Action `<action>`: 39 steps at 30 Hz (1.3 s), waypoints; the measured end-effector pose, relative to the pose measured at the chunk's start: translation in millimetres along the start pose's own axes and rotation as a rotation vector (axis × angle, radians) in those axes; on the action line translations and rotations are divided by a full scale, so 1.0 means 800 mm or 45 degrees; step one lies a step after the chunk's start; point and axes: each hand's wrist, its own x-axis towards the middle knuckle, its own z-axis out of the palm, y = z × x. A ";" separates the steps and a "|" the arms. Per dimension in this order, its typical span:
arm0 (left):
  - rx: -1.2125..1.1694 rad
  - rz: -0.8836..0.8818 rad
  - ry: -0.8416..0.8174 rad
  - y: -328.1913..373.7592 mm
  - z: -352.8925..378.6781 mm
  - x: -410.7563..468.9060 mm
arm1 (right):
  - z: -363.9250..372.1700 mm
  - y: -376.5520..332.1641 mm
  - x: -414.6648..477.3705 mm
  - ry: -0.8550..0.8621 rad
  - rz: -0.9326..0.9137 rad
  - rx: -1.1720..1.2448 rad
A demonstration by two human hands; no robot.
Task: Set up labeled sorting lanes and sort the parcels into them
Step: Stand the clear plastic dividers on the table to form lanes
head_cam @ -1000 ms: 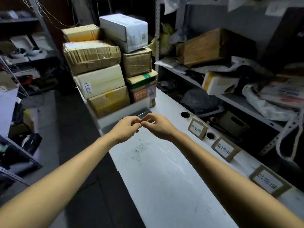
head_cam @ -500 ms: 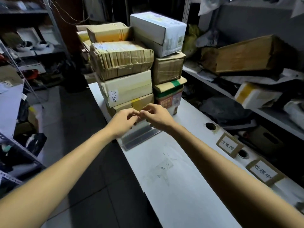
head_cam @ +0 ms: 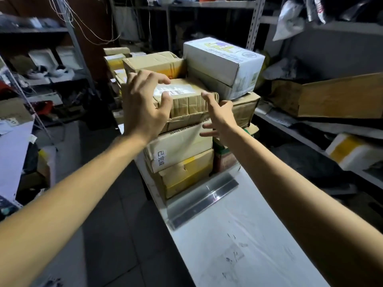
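As left hand [head_cam: 143, 112] perhaps touches parcel [head_cam: 187, 102], fingers [head_cam: 154, 78] spread

Around you a dim, cluttered storeroom, dark grey tiled floor [head_cam: 116, 235] at your left, pale perforated-metal shelving racks [head_cam: 254, 23] either side, long white worktop [head_cam: 259, 255] ahead.

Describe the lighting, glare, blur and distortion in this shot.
Head view: dim overall, with the left shelves sunk in shadow. Head view: a glare streak runs along the metal strip, and the white table is the brightest area. Head view: the wide-angle lens makes the shelf post lean. The label on the parcel is smeared and unreadable.
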 end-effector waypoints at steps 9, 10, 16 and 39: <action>-0.449 -1.139 -0.330 -0.077 0.009 0.063 | 0.059 -0.025 0.007 0.087 0.225 -0.006; -0.516 -1.177 -0.311 -0.084 0.010 0.069 | 0.065 -0.026 0.008 0.110 0.246 0.002; -0.738 -1.319 -0.412 -0.121 0.017 0.071 | 0.094 -0.020 0.010 0.205 0.259 0.065; -0.513 -1.964 -1.029 -0.162 0.091 -0.222 | 0.020 0.224 0.034 0.273 0.477 -0.750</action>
